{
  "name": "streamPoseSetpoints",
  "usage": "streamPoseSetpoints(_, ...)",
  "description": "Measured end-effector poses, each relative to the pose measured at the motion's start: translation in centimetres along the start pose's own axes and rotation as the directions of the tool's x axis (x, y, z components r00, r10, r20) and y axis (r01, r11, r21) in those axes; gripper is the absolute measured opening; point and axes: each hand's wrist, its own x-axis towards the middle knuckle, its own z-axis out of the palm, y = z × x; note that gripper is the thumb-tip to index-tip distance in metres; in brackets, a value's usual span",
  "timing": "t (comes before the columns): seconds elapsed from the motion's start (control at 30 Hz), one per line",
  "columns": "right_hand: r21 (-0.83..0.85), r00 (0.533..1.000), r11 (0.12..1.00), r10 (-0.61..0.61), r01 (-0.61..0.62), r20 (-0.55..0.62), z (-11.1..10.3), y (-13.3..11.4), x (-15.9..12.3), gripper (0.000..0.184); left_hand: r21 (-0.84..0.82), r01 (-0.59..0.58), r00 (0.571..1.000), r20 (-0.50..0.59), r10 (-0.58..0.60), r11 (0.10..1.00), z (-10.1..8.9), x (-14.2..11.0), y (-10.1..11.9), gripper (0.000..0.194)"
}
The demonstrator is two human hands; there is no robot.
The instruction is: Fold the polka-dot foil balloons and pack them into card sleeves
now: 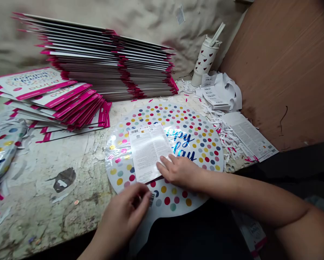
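A round foil balloon (189, 133) printed with coloured polka dots and blue "Happy Birthday" lettering lies flat on the worktop, its tail towards me. A white printed paper label (148, 151) rests on its middle. My right hand (179, 171) lies flat on the label's lower corner, pressing it down with the fingers spread. My left hand (124, 213) is over the balloon's lower edge. Its fingertips pinch at a small barcode sticker (152, 199), which is partly hidden behind them.
Tall stacks of flat packaging cards with pink edges (105, 61) stand behind, with a fanned stack (70, 103) at left. Another foil balloon (2, 151) lies at far left. Paper scraps (221, 122), printed sheets (248, 135) and a heart-print tumbler (205, 59) are at right, beside a brown board (281, 72).
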Motion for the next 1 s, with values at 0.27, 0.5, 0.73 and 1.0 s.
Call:
streamPoseSetpoints(0.27,-0.113,0.886,0.994,-0.052,0.0,-0.461,-1.6,-2.1,-0.2,0.022,-0.843,0.291,0.894,0.072,-0.441,0.452,1.2,2.6,1.3,0.028)
streamPoseSetpoints(0.5,-0.008,0.893,0.999,0.036,-0.044,-0.448,-1.4,-2.8,-0.4,0.019,-0.96,0.277,0.874,0.231,-0.427,0.048,2.4,3.5,2.4,0.009)
streamPoseSetpoints(0.73,0.707,0.831,0.667,0.516,-0.235,-0.21,-2.7,-1.6,0.8,0.015,-0.894,0.155,0.947,0.014,-0.32,0.42,2.8,3.7,3.1,0.018)
streamPoseSetpoints(1.0,0.863,0.853,0.43,0.523,-0.266,0.002,-2.8,-0.1,1.5,0.007,-0.719,0.008,0.977,-0.142,-0.159,0.695,3.5,3.7,3.2,0.02)
